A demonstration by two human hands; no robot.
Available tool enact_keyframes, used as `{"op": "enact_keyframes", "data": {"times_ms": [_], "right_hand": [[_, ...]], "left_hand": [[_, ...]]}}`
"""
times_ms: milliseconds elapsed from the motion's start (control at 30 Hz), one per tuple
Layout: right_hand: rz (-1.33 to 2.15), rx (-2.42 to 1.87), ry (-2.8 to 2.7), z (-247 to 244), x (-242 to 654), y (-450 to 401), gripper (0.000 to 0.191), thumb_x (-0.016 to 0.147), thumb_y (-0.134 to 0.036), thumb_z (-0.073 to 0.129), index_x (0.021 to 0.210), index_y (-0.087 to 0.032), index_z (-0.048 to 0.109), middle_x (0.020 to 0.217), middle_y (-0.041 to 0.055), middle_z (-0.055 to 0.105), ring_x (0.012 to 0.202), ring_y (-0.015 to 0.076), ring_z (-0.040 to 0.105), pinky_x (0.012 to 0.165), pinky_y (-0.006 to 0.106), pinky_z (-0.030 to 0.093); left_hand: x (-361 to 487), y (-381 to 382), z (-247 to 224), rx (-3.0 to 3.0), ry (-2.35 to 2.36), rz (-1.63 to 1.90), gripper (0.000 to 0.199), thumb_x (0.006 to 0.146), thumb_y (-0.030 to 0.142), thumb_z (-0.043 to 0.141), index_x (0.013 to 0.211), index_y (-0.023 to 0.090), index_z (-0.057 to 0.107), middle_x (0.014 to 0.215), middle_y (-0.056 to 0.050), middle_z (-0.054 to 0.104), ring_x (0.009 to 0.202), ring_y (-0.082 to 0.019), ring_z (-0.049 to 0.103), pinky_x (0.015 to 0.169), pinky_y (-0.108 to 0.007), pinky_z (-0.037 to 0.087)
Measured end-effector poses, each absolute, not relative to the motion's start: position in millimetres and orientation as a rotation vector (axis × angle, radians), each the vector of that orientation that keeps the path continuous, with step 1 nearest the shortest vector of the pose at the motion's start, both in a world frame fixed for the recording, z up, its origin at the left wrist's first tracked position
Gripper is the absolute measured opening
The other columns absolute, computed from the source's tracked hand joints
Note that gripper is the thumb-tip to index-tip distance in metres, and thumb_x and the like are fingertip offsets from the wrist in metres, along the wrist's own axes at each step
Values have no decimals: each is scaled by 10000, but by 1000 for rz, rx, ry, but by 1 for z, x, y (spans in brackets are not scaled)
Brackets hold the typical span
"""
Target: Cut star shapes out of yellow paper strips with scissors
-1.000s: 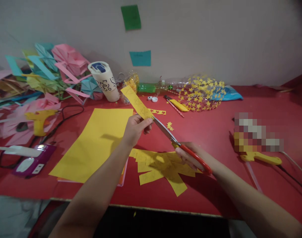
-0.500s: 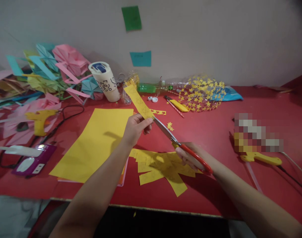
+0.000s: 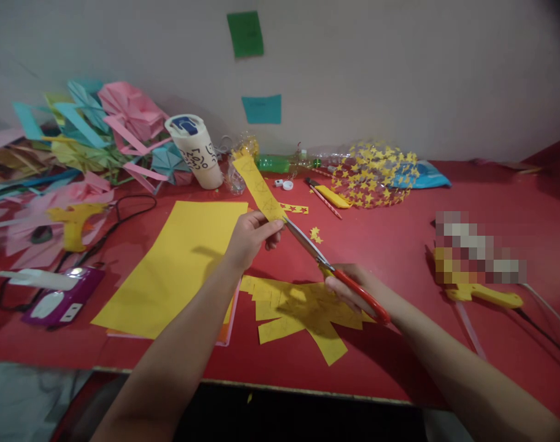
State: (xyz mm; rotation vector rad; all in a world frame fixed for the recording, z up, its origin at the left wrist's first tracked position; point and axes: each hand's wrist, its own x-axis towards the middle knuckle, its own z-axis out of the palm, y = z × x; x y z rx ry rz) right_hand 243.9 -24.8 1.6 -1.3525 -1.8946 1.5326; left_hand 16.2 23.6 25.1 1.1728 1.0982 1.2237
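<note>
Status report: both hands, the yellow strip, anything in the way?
Left hand pinching yellow strip. Right hand gripping red-handled scissors, tips at strip's lower end. Loose strips piled beneath; nothing seen blocking the scissors.

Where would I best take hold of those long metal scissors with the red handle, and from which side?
Best by the red handle, I'd say, from the near right, where the bare right hand grips: the handle slants down that way, while the slim metal blades point away to the left, at the yellow paper strip.
</note>
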Motion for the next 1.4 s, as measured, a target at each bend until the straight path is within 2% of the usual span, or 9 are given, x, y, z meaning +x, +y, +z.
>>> {"op": "enact_keyframes", "data": {"times_ms": [167,367,633,800,1067,1400], "right_hand": [[1504,-1361,-1927,4,243,-25,523,797,-656,571,591,-224,362,515,-58,370,439,72,357,416,218,258],[1569,-1388,-1908,8,244,-26,563,799,-709,540,578,-216,381,507,-49,402,384,58,346,352,199,217],[1650,-1473,-1808,8,243,-26,580,739,-729,601,588,-212,385,514,-47,436,359,48,359,324,177,235],[1631,-1470,-1798,7,243,-27,590,730,-760,569,598,-212,396,534,-32,474,344,48,368,312,178,225],[1610,-1414,-1876,4,245,-26,463,847,-573,565,608,-210,404,515,-47,425,402,61,376,357,185,261],[1669,-1506,-1787,13,242,-26,499,780,-661,568,621,-208,431,524,-42,480,356,46,360,322,177,283]], "left_hand": [[15,24,28,1179,1121,1184,194,582,325,723,608,161,623,450,38,560,372,-70,479,368,-201,375],[11,24,30,1213,1147,1123,204,591,335,726,592,162,618,455,34,562,382,-70,486,375,-198,379],[10,24,31,1224,1150,1101,199,614,329,726,590,163,619,461,15,584,381,-81,503,373,-207,392],[12,24,30,1218,1109,1153,204,626,330,714,584,166,601,488,8,604,384,-81,509,394,-218,421],[14,23,32,1245,1106,1189,183,618,312,709,589,164,605,478,17,597,384,-82,519,389,-210,420],[15,24,32,1251,1104,1200,191,610,318,710,576,169,595,472,16,593,376,-78,508,381,-210,416]]}}
